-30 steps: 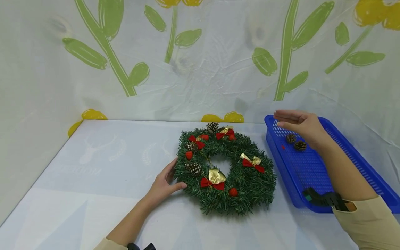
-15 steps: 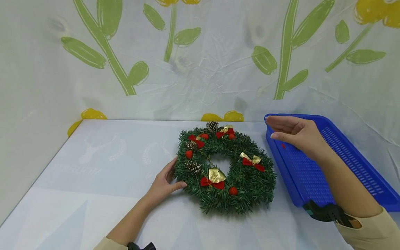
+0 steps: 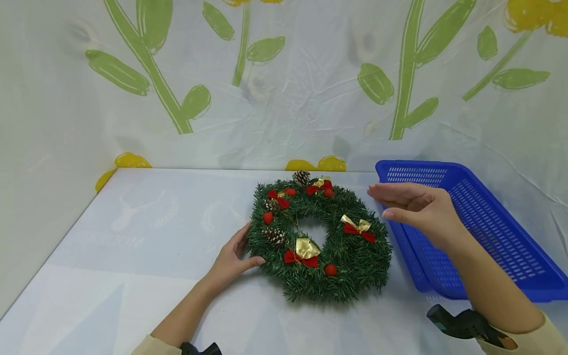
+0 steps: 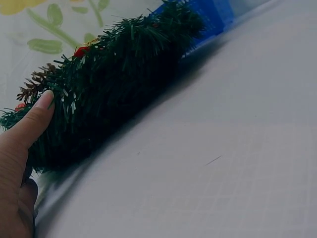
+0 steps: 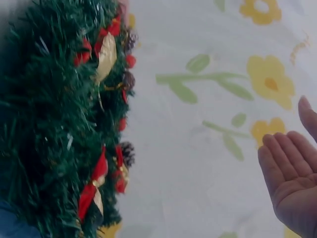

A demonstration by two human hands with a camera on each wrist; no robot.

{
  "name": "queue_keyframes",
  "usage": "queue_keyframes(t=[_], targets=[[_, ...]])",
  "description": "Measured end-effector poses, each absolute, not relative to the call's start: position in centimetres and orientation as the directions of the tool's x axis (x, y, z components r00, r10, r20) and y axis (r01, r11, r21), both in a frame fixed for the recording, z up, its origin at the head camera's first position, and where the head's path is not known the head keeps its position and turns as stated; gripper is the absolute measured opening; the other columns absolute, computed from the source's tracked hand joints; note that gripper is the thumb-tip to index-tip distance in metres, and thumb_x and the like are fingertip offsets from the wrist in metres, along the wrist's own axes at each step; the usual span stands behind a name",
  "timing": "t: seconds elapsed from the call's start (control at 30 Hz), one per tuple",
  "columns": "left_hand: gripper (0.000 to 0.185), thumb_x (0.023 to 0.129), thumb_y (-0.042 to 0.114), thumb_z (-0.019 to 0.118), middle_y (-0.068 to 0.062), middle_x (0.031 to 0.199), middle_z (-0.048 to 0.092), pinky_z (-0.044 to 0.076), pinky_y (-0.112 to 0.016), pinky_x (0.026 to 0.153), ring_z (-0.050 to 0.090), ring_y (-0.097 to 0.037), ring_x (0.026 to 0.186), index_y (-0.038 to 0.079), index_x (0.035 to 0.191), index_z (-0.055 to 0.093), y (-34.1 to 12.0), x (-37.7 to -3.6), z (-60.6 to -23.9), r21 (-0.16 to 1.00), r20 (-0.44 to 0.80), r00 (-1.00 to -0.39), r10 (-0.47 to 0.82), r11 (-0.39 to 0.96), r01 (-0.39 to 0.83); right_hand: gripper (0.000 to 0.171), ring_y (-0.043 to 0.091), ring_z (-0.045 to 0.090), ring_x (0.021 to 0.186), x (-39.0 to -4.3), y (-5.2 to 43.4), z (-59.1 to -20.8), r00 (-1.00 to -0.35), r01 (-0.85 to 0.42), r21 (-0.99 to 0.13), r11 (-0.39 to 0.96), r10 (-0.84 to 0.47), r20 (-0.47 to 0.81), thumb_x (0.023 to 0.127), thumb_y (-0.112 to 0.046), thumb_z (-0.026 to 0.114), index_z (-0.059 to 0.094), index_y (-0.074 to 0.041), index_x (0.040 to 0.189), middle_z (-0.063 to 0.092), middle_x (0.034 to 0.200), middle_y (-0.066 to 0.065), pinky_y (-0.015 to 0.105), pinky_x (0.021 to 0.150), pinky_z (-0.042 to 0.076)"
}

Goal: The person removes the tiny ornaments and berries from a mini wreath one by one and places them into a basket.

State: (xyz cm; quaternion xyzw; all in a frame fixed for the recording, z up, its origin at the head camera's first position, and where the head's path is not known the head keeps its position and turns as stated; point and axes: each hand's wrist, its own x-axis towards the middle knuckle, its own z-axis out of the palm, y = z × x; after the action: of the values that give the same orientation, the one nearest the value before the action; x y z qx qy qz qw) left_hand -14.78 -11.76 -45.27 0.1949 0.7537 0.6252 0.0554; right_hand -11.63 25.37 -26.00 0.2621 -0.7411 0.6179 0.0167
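L hand (image 3: 230, 260) steadies wreath (image 3: 320, 241) w/ fingers resting on its edge, no clasp. R hand (image 3: 417, 206) hovers flat and empty by basket (image 3: 488, 231); next likely calls for pinching a bow (image 3: 357, 230).

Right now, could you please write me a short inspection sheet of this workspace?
Surface: pale table with faint printed figures.
Job's things: green wreath lying flat, with red and gold bows, pine cones and red berries.
Clutter: blue perforated basket right of the wreath; its visible part shows nothing inside.
Hands: left hand touches the wreath's left edge, thumb against the needles; right hand hovers open above the wreath's right edge and the basket's near corner, holding nothing.
Cables: nothing seen.
Surroundings: white backdrop printed with green stems and yellow flowers.
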Motion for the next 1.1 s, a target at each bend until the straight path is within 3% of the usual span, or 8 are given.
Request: queue_keyframes(t=[0.17,0.43,0.67,0.9,1.1], targets=[[0.092,0.079,0.017,0.077,-0.009,0.156,0.024,0.025,-0.033,0.114,0.026,-0.03,0.141,0.016,0.152,0.022,-11.8,-14.9,-45.2,0.962,0.172,-0.915,0.366,0.135,0.235,0.042,0.014,0.061,0.113,-11.0,24.9,-26.8,-0.823,-0.435,-0.9,0.029,-0.419,0.384,0.08,0.022,0.059,0.058,0.011,0.121,0.066,0.121,0.004,0.025,0.086,0.055],[0.092,0.079,0.018,0.078,-0.009,0.156,0.023,0.025,-0.033,0.114,0.026,-0.03,0.141,0.016,0.152,0.022,-11.7,-14.9,-45.1,0.964,0.167,-0.916,0.365,0.133,0.229,0.043,0.012,0.06,0.114,-10.3,24.1,-28.5,-0.801,-0.47,-0.873,0.129,-0.477,0.361,0.078,0.018,0.065,0.06,0.009,0.12,0.065,0.122,0.0,0.024,0.086,0.055],[0.092,0.078,0.018,0.078,-0.009,0.155,0.024,0.025,-0.033,0.114,0.027,-0.029,0.14,0.016,0.152,0.023,-11.7,-14.8,-45.2,0.964,0.166,-0.917,0.362,0.138,0.229,0.043,0.01,0.059,0.114,-10.2,23.5,-30.3,-0.813,-0.443,-0.878,0.181,-0.495,0.308,0.077,0.013,0.069,0.06,0.01,0.119,0.066,0.121,-0.004,0.024,0.091,0.053],[0.092,0.078,0.017,0.078,-0.01,0.155,0.024,0.025,-0.033,0.114,0.027,-0.029,0.14,0.015,0.152,0.022,-11.7,-14.8,-45.2,0.964,0.162,-0.917,0.364,0.142,0.227,0.04,0.008,0.061,0.11,-10.1,22.8,-31.8,-0.839,-0.417,-0.876,0.243,-0.475,0.267,0.079,0.006,0.071,0.064,0.003,0.118,0.067,0.117,-0.006,0.023,0.087,0.055],[0.092,0.078,0.018,0.078,-0.009,0.155,0.024,0.026,-0.035,0.114,0.027,-0.029,0.14,0.016,0.152,0.022,-11.7,-14.8,-45.2,0.963,0.154,-0.921,0.359,0.155,0.222,0.037,0.013,0.063,0.106,-10.0,22.5,-33.4,-0.821,-0.446,-0.862,0.239,-0.492,0.289,0.08,0.006,0.07,0.065,0.001,0.116,0.068,0.116,-0.004,0.029,0.083,0.057]])
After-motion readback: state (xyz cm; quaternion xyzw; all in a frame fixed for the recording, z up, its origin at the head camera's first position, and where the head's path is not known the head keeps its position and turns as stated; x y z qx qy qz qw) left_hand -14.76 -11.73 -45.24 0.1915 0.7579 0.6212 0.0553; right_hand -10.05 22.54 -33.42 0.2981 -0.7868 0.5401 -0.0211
